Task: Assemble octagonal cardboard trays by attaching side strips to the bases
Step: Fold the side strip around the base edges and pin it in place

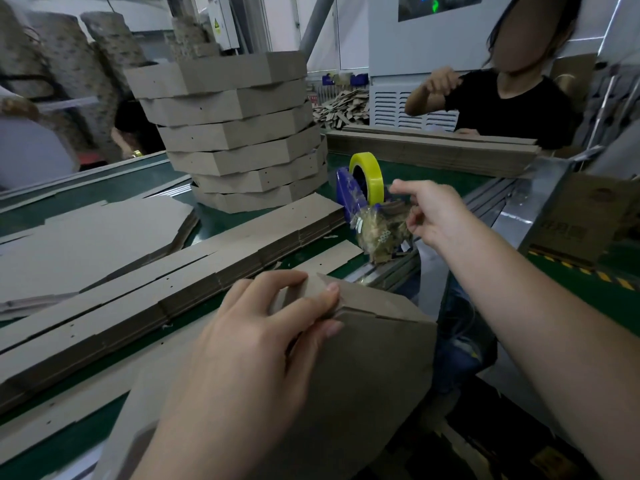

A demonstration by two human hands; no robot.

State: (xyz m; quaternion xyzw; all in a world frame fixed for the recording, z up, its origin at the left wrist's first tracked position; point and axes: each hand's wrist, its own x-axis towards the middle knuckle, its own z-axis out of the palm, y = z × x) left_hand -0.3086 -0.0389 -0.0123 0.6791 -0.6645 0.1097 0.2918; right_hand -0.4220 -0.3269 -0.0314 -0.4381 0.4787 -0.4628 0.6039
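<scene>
A: While the left hand holds the tray, how do its fingers lie?
B: Curled round the tray's far corner, pinching it.
A: The right hand?
B: Ahead, just beside the dispenser; fingers half curled, grasp unclear.

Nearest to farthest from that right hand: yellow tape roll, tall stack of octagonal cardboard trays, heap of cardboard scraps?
From the right hand:
1. Yellow tape roll, just left.
2. Stack of octagonal cardboard trays, farther left.
3. Heap of cardboard scraps, far behind.
</scene>
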